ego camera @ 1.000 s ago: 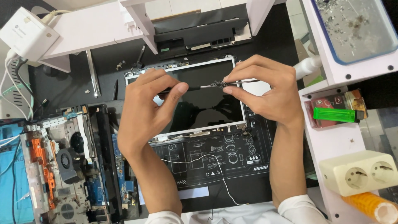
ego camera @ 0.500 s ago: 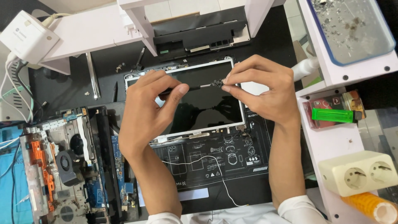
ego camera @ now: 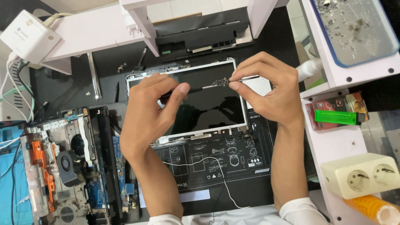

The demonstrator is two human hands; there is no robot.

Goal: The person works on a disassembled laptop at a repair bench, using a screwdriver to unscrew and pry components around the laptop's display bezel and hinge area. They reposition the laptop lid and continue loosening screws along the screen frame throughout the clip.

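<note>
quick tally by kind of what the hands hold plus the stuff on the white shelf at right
Left hand with the dark screwdriver: 1
Right hand with the thin tweezers: 1
Clump of small screws between the two tool tips: 1
Green lighter: 1
Cream double socket: 1
Clear tray of metal bits: 1
Total: 6

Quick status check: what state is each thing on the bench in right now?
left hand: pinching a dark tool above the screen.
right hand: pinching thin tweezers by the tip.
screen panel: flat, dark, frame bare.
laptop chassis: opened, fan exposed.
green lighter: lying flat.
socket block: nothing plugged in.
</note>
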